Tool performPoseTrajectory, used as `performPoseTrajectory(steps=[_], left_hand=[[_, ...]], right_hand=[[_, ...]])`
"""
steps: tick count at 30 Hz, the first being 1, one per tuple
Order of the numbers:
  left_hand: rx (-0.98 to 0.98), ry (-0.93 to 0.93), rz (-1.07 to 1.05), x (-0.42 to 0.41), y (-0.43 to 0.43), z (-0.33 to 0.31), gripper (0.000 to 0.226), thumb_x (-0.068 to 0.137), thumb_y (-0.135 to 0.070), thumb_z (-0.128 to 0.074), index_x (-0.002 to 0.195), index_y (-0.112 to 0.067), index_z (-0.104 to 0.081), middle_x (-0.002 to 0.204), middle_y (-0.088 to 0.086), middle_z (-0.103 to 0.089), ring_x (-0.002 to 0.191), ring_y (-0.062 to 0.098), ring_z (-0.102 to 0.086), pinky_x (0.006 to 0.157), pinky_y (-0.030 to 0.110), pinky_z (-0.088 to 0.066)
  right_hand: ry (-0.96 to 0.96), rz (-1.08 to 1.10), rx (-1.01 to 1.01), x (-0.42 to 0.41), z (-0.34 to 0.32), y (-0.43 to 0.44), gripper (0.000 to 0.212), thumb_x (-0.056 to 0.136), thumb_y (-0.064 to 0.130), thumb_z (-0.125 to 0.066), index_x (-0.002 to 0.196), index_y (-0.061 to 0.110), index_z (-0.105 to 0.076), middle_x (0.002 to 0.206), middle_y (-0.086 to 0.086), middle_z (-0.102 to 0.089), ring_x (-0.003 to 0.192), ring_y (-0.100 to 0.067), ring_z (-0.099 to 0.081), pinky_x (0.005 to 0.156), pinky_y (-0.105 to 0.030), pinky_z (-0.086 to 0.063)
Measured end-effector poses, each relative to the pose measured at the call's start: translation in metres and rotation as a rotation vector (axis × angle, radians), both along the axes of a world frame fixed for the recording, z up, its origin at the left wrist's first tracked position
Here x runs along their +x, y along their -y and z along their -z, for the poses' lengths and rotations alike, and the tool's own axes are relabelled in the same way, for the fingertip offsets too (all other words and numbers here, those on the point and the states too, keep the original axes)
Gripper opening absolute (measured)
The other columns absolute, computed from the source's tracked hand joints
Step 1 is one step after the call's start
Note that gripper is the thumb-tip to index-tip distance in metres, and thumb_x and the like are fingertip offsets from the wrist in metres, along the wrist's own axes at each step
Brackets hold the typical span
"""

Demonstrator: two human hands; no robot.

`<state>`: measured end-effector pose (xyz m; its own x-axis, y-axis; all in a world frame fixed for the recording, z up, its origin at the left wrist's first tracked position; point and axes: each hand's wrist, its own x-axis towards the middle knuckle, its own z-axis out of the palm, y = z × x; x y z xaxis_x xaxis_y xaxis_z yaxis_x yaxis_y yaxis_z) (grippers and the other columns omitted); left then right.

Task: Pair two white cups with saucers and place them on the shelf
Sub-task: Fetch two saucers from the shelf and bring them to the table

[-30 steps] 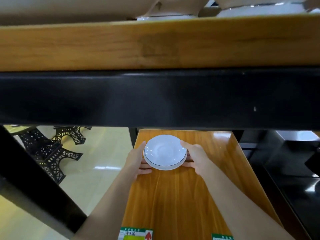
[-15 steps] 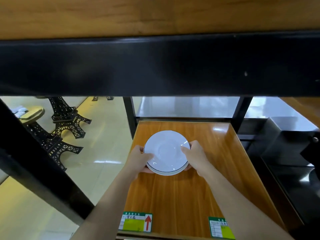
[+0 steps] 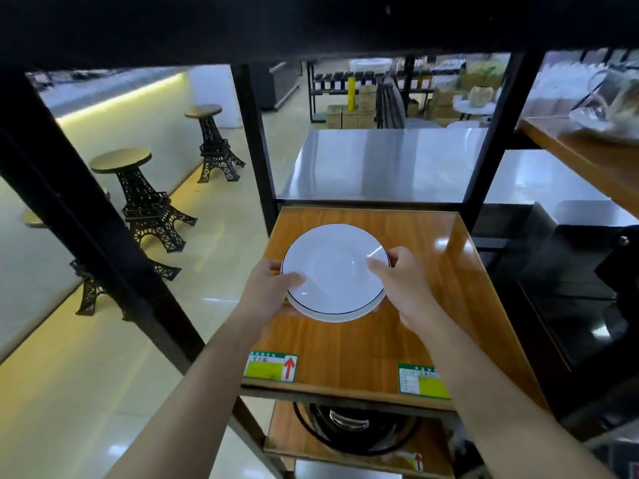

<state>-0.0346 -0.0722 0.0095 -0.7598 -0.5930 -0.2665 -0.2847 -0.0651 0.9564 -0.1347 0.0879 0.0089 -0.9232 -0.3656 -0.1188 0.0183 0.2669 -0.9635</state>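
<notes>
I see the glossy orange-brown wooden shelf (image 3: pixel 432 271) under the round white black-rimmed saucer (image 3: pixel 333 271). My left hand (image 3: pixel 268 293) and right hand (image 3: pixel 403 288) clamp its opposite edges, thumbs on top. Two green-yellow shelf labels (image 3: pixel 270 367), one red-arrowed; text unreadable.

Bare, sleeveless forearms; ringless hands

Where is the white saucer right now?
In the head view, the saucer sits mid-frame over the wooden shelf, gripped at its rim between the left hand and right hand.
</notes>
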Motion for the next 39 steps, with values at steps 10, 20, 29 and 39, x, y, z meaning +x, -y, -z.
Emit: performPoseTrajectory(steps=[10, 20, 29, 39], left_hand=[[0.019, -0.006, 0.159, 0.075, -0.044, -0.020, 0.018, 0.084, -0.004, -0.062, 0.098, -0.010, -0.052, 0.109, 0.017, -0.062, 0.085, 0.032, -0.064, 0.050, 0.036, -0.057], [0.035, 0.044, 0.560, 0.120, -0.153, -0.020, 0.031, 0.085, -0.002, -0.060, 0.114, -0.005, -0.048, 0.115, 0.019, -0.059, 0.096, 0.037, -0.063, 0.051, 0.040, -0.059], [-0.037, 0.103, 0.934, 0.135, -0.355, -0.013, 0.037, 0.089, -0.010, -0.060, 0.122, -0.009, -0.046, 0.114, 0.015, -0.059, 0.092, 0.034, -0.065, 0.069, 0.050, -0.060], [0.089, 0.137, 1.361, 0.236, -0.625, 0.013, 0.020, 0.083, -0.003, -0.064, 0.097, -0.009, -0.052, 0.101, 0.016, -0.065, 0.083, 0.035, -0.067, 0.060, 0.045, -0.060]], right_hand=[[-0.017, 0.193, -0.101, 0.107, -0.011, -0.066, 0.016, 0.088, 0.017, -0.058, 0.101, 0.011, -0.051, 0.088, -0.002, -0.057, 0.074, -0.014, -0.057, 0.045, -0.022, -0.046], [0.015, 0.578, -0.090, 0.221, -0.005, -0.188, 0.017, 0.090, 0.020, -0.059, 0.103, 0.013, -0.051, 0.097, -0.005, -0.058, 0.092, -0.022, -0.056, 0.045, -0.016, -0.045], [-0.020, 0.928, -0.057, 0.310, 0.000, -0.378, 0.026, 0.085, 0.010, -0.063, 0.065, 0.012, -0.047, 0.069, 0.002, -0.046, 0.064, -0.009, -0.042, 0.048, -0.021, -0.032], [0.047, 1.330, -0.072, 0.481, 0.010, -0.603, 0.010, 0.087, 0.006, -0.059, 0.091, -0.003, -0.055, 0.075, -0.007, -0.055, 0.054, -0.016, -0.052, 0.033, -0.018, -0.040]])
